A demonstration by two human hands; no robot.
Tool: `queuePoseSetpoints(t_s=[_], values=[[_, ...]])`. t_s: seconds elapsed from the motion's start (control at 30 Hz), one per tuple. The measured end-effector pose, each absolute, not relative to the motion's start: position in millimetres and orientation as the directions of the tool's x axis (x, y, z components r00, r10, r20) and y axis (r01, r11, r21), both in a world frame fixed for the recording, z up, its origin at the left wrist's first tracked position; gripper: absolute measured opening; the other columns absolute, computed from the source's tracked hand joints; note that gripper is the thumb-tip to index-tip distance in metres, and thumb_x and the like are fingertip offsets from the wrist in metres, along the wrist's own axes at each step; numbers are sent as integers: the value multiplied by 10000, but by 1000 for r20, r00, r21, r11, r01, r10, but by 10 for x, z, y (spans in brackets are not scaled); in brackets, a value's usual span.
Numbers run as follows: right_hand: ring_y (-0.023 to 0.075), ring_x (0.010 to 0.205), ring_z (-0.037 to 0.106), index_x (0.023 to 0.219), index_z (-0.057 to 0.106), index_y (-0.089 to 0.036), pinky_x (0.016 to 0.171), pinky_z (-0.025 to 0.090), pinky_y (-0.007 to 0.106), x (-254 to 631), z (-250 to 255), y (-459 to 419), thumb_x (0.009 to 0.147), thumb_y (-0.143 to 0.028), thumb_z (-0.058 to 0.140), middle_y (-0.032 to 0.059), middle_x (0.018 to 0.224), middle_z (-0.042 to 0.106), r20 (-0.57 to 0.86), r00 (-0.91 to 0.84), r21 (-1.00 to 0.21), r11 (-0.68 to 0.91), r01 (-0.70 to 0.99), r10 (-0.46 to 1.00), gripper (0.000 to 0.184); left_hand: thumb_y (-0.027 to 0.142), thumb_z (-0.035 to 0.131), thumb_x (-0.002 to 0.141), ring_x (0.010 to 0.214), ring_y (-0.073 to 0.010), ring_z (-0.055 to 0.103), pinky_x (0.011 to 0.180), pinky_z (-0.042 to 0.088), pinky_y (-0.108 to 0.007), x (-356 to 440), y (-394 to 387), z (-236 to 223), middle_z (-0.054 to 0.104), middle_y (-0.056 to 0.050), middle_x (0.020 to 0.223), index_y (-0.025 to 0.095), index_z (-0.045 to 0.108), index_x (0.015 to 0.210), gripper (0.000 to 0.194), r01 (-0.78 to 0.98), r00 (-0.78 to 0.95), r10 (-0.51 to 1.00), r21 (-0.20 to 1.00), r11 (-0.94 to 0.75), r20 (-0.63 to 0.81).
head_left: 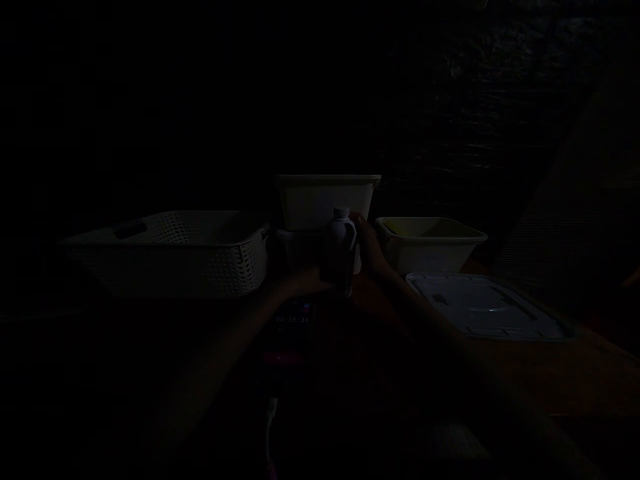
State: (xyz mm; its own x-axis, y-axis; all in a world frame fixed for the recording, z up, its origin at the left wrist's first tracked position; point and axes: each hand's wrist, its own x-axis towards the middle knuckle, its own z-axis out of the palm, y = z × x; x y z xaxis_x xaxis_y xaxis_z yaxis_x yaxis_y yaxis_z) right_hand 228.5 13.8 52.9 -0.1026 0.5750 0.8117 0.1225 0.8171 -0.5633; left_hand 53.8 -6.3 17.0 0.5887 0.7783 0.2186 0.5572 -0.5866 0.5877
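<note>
The picture is very dark. A small bottle with a pale cap and shoulder and a dark lower body stands upright in the middle of the wooden table. My left hand is wrapped round its lower part. My right hand grips its upper side from the right. Both forearms reach in from the bottom of the view.
A white woven basket sits at the left. A white tub stands behind the bottle, and a yellowish-white tub at its right. A flat white lid lies at the right. A phone showing a timer lies below my hands.
</note>
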Motion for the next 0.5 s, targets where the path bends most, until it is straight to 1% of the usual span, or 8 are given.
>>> queuePoseSetpoints(t_s=[0.17, 0.3, 0.43, 0.5], values=[[205, 1099, 542, 1047, 561, -248, 987, 415, 387, 2275, 528, 123, 868, -627, 282, 45, 1114, 608, 809, -81, -570, 811, 131, 582, 503, 386, 628, 765, 1020, -248, 598, 878, 472, -374, 526, -54, 168, 620, -96, 1161, 143, 573, 1135, 446, 563, 603, 765, 557, -610, 229], [198, 1095, 538, 1040, 563, -240, 979, 412, 380, 2268, 532, 87, 875, -593, 318, 52, 1105, 604, 820, -66, -557, 819, 134, 569, 460, 400, 623, 767, 1026, -250, 597, 877, 471, -377, 517, -24, 149, 617, -94, 1171, 155, 576, 1132, 442, 577, 597, 769, 543, -610, 229], [200, 1111, 524, 1060, 549, -226, 974, 405, 379, 2255, 529, 54, 890, -551, 315, 62, 1122, 592, 819, -59, -558, 816, 150, 571, 436, 423, 628, 762, 1027, -246, 601, 877, 472, -363, 528, -48, 155, 625, -82, 1164, 167, 580, 1139, 458, 560, 595, 771, 572, -600, 226], [206, 1109, 521, 1085, 524, -225, 971, 403, 386, 2244, 523, 34, 871, -534, 387, 61, 1136, 581, 814, -74, -560, 812, 165, 576, 400, 447, 632, 754, 1021, -251, 605, 876, 473, -364, 531, -72, 168, 627, -77, 1164, 177, 586, 1138, 472, 577, 572, 792, 582, -573, 212]])
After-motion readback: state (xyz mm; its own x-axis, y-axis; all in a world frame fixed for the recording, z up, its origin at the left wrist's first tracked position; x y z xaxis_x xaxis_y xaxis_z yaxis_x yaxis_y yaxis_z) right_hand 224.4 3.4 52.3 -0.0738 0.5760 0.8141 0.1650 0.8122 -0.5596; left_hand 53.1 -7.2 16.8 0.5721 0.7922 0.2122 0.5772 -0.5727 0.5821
